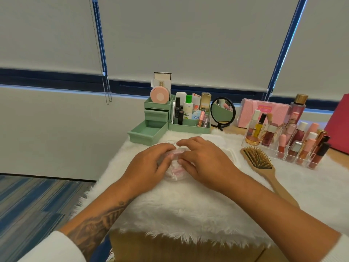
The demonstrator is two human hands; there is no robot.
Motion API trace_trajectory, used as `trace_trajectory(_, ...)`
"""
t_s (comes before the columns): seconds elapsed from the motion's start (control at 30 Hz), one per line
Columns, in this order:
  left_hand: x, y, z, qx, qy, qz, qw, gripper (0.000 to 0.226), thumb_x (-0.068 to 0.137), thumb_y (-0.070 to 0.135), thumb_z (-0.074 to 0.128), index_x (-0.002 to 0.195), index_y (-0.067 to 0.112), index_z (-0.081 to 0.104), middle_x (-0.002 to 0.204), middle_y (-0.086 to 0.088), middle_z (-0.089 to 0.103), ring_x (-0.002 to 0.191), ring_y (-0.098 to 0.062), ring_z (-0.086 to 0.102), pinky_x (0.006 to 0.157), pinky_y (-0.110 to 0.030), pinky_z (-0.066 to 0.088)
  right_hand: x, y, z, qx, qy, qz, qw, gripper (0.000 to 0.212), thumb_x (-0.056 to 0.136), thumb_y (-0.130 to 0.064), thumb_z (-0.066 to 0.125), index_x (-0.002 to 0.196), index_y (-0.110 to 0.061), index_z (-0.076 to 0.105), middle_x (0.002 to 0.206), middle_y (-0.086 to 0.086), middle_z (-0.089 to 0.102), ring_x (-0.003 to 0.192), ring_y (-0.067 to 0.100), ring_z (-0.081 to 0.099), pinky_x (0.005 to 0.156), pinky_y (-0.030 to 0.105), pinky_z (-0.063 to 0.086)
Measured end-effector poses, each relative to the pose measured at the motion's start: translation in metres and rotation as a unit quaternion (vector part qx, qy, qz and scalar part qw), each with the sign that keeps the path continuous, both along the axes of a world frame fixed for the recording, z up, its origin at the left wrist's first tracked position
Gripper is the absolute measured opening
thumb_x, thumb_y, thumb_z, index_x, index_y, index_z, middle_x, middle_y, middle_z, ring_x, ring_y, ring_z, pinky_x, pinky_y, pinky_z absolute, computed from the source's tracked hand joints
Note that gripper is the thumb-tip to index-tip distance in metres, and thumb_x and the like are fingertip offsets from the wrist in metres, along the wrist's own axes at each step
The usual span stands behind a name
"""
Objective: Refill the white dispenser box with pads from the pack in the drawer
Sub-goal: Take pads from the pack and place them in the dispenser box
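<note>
The pack of pads is held on the white furry mat by both hands. The fingers of the left hand and the right hand are curled and pinched on its clear wrap. The white dispenser box is seen just behind the right hand and is partly hidden by it. The green drawer is pulled out of the green organizer beyond the pack. A wooden hairbrush is laid to the right, near a clear rack of makeup — a round mirror is stood behind.
</note>
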State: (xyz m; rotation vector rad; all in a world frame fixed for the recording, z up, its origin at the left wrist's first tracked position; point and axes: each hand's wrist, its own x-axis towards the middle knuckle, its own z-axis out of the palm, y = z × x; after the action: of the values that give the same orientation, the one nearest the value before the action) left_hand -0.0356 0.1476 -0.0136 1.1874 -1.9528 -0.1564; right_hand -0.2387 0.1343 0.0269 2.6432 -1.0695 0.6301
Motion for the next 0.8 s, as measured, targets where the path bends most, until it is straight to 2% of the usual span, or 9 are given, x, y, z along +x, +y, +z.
trace_trajectory(0.07, -0.001, 0.003, 0.001, 0.021, -0.007, -0.009, 1.000, 0.032, 0.096, 0.028, 0.062, 0.128, 0.033, 0.059, 0.114, 0.019, 0.065, 0.093, 0.002, 0.060, 0.076, -0.014, 0.046, 0.003, -0.001, -0.002, -0.009, 0.004, -0.005, 1.000, 0.024, 0.093, -0.036, 0.062, 0.111, -0.027, 0.074, 0.133, -0.002, 0.062, 0.117, 0.021, 0.054, 0.086, 0.039, 0.051)
trace_trajectory(0.13, -0.001, 0.006, 0.002, 0.040, -0.013, -0.015, 0.999, 0.044, 0.091, 0.024, 0.065, 0.132, 0.036, 0.054, 0.117, 0.021, 0.062, 0.090, 0.006, 0.057, 0.074, -0.008, 0.042, 0.004, -0.001, -0.004, 0.014, 0.007, 0.001, 1.000, 0.034, 0.088, -0.040, 0.068, 0.120, -0.027, 0.069, 0.137, -0.001, 0.059, 0.120, 0.021, 0.051, 0.089, 0.037, 0.048)
trace_trajectory(0.27, -0.001, 0.007, 0.003, 0.054, -0.017, -0.018, 0.998, 0.057, 0.087, 0.015, 0.063, 0.138, 0.037, 0.048, 0.124, 0.028, 0.053, 0.101, 0.015, 0.050, 0.081, -0.005, 0.038, 0.002, -0.003, -0.004, 0.034, 0.034, 0.008, 0.999, 0.050, 0.085, -0.046, 0.069, 0.132, -0.030, 0.060, 0.144, -0.005, 0.050, 0.125, 0.017, 0.044, 0.095, 0.034, 0.044)
trace_trajectory(0.43, -0.001, 0.007, 0.003, 0.063, -0.015, -0.014, 0.998, 0.060, 0.087, 0.014, 0.062, 0.140, 0.036, 0.046, 0.129, 0.023, 0.054, 0.107, 0.003, 0.052, 0.084, -0.010, 0.040, 0.006, -0.002, 0.001, -0.002, 0.057, -0.005, 0.998, 0.036, 0.084, -0.044, 0.071, 0.117, -0.028, 0.070, 0.139, 0.000, 0.056, 0.121, 0.022, 0.050, 0.088, 0.039, 0.047)
trace_trajectory(0.57, -0.001, 0.007, 0.003, 0.068, -0.008, -0.012, 0.998, 0.057, 0.087, 0.015, 0.062, 0.138, 0.037, 0.047, 0.126, 0.022, 0.056, 0.107, 0.002, 0.053, 0.085, -0.010, 0.042, 0.009, -0.004, 0.000, -0.037, 0.041, 0.002, 0.998, 0.023, 0.085, -0.027, 0.070, 0.107, -0.024, 0.076, 0.124, 0.004, 0.067, 0.107, 0.026, 0.059, 0.076, 0.038, 0.049)
trace_trajectory(0.7, -0.001, 0.005, 0.000, 0.071, -0.007, -0.010, 0.997, 0.053, 0.088, 0.017, 0.063, 0.135, 0.039, 0.051, 0.116, 0.027, 0.054, 0.102, 0.011, 0.052, 0.078, -0.007, 0.040, 0.005, -0.002, -0.002, -0.023, 0.009, -0.003, 1.000, 0.023, 0.088, -0.024, 0.065, 0.109, -0.026, 0.075, 0.125, 0.000, 0.066, 0.110, 0.022, 0.057, 0.080, 0.036, 0.048)
trace_trajectory(0.8, -0.001, 0.004, 0.001, 0.074, -0.013, -0.005, 0.997, 0.049, 0.089, 0.017, 0.063, 0.133, 0.037, 0.054, 0.113, 0.025, 0.055, 0.099, 0.010, 0.052, 0.076, -0.010, 0.040, -0.003, 0.001, -0.007, 0.004, -0.042, -0.018, 0.999, 0.022, 0.090, -0.025, 0.063, 0.109, -0.028, 0.073, 0.126, -0.006, 0.063, 0.112, 0.017, 0.054, 0.085, 0.037, 0.051)
